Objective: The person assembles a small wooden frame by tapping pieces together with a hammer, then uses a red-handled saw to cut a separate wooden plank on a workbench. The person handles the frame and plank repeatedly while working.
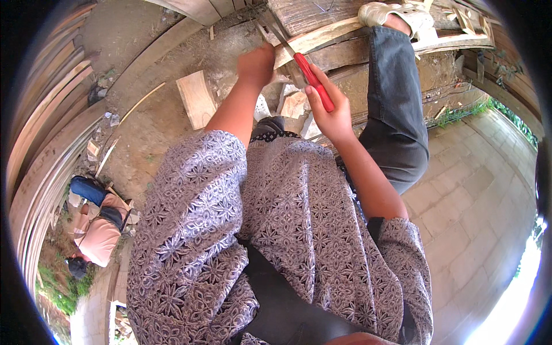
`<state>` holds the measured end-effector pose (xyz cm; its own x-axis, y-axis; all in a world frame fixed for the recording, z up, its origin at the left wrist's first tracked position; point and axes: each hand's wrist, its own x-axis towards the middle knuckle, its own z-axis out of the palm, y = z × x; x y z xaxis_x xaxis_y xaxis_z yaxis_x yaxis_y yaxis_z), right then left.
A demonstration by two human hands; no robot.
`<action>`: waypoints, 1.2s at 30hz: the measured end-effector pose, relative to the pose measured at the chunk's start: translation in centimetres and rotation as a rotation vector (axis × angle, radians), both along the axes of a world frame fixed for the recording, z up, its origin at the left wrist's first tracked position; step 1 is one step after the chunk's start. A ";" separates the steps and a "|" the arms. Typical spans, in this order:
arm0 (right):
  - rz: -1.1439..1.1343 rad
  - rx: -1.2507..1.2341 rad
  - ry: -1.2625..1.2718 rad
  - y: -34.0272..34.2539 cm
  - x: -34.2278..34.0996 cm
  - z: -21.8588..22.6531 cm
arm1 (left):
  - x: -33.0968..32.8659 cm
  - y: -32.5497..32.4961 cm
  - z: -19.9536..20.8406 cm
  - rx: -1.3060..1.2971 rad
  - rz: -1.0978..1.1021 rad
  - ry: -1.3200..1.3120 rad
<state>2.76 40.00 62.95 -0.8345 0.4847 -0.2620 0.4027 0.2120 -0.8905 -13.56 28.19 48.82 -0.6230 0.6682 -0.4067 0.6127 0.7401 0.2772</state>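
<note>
My right hand [333,112] is wrapped round the red handle of a straight hand saw [313,80]. Its thin metal blade points up and to the left, across a light wooden plank [328,35]; teeth are too small to make out. On the left of the blade, my left hand [257,64] is closed at the near end of this plank, its fingers partly hidden. My shoe [397,16], a pale clog, rests on the wood at the upper right, with the leg bent.
A thick timber [310,17] lies beyond the plank. A loose board [196,99] and wood scraps [293,102] lie on the dirt floor. Stacked boards [40,155] line the left side. At lower left another person [100,230] bends over. Paving [466,172] extends on the right.
</note>
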 end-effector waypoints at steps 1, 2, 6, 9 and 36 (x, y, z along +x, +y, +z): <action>-0.003 -0.014 0.001 0.0 0.2 0.2 | 0.5 0.1 -0.2 -0.011 0.009 0.001; -0.005 -0.029 0.002 0.1 0.4 0.2 | 0.8 0.2 -0.4 -0.023 0.019 0.001; -0.067 -0.137 0.029 1.5 0.8 -1.1 | 0.6 0.1 1.1 0.049 0.021 -0.028; -0.145 -0.202 0.074 1.4 0.7 -1.7 | -0.5 0.2 2.6 0.074 0.001 0.007; -0.096 0.054 -0.074 1.1 -5.0 3.5 | -2.4 1.3 1.4 0.013 0.024 -0.057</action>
